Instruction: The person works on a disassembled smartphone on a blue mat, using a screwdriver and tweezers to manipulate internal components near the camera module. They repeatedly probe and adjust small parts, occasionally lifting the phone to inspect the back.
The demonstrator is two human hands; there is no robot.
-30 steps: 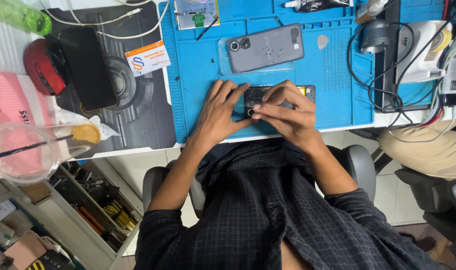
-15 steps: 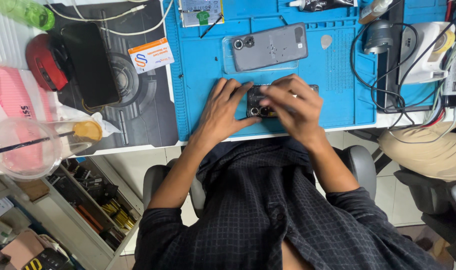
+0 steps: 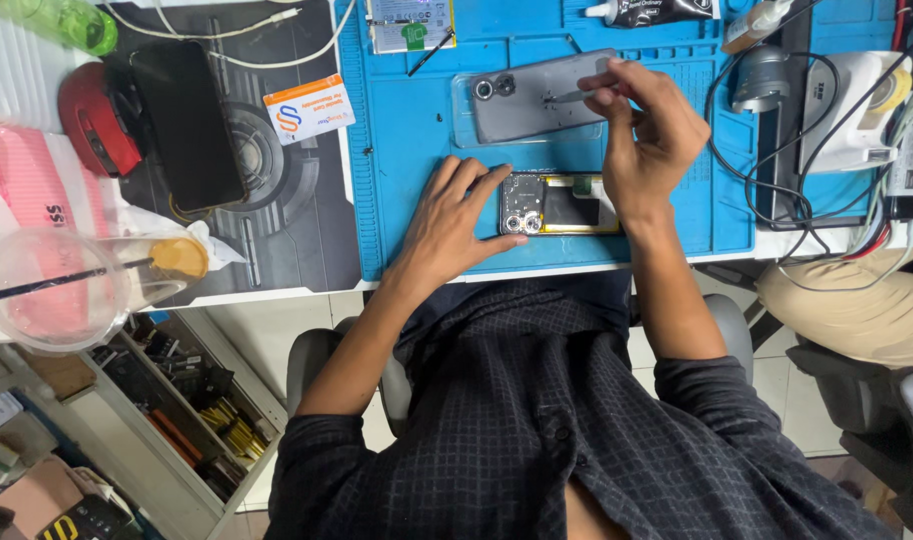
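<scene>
1. The opened phone [image 3: 560, 203], its camera module and innards showing, lies on the blue repair mat [image 3: 417, 150] near the desk's front edge.
2. The left hand [image 3: 457, 222] rests at its 9 o'clock, fingers spread flat and released, tips touching the phone's end.
3. The right hand [image 3: 649, 135], at 12 o'clock, pinches a slim metal tool [image 3: 567, 97] over the grey back cover [image 3: 537, 95].
4. A black phone [image 3: 187, 120] lies at 9 o'clock, well apart.

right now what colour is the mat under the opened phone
Blue; the mat under the opened phone shows best in the head view.
</scene>
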